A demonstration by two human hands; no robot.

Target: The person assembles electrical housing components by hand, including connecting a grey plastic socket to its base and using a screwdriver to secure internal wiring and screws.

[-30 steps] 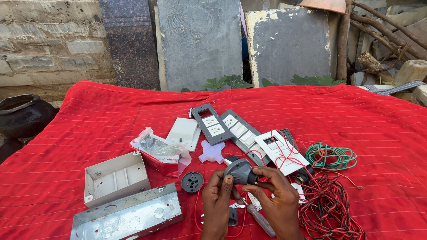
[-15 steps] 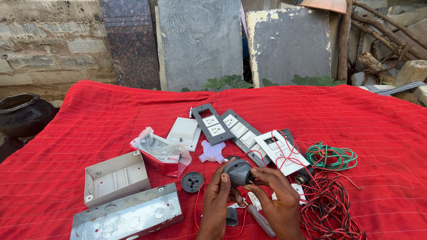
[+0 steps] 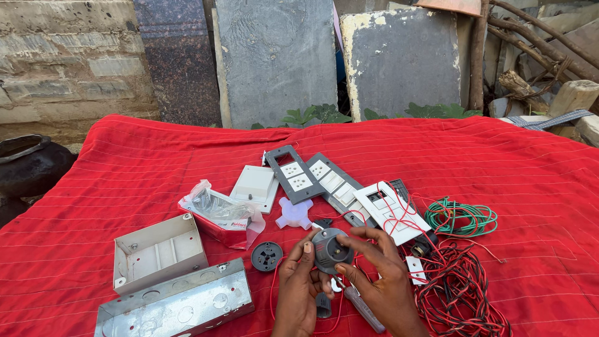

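- Your left hand (image 3: 299, 284) and right hand (image 3: 380, 281) meet at the 6 o'clock edge of the view, both raised just above the red cloth (image 3: 125, 168) that covers the counter.
- Both grips are closed on one round grey fitting (image 3: 329, 248): left fingers on its 9 o'clock side, right fingers (image 3: 365, 240) on its 3 o'clock side and across its top.
- The fitting is held face-up between the hands, with thin red wire trailing beneath it.
- A black round disc (image 3: 267, 256) lies on the cloth at 9 o'clock of the fitting, just beside your left hand.
- A white star-shaped plastic piece (image 3: 294, 213) sits at 11 o'clock of the fitting, near it.
- A white open box (image 3: 159, 249) and a metal box (image 3: 181, 302) lie further out at 9 o'clock, the metal box nearer you.
- A tangle of red and black wire (image 3: 462, 287) lies at 3 o'clock of your right hand; a green wire coil (image 3: 462, 217) sits beyond it at 2 o'clock.
- A screwdriver-like tool (image 3: 365, 309) lies under your right hand, partly hidden.
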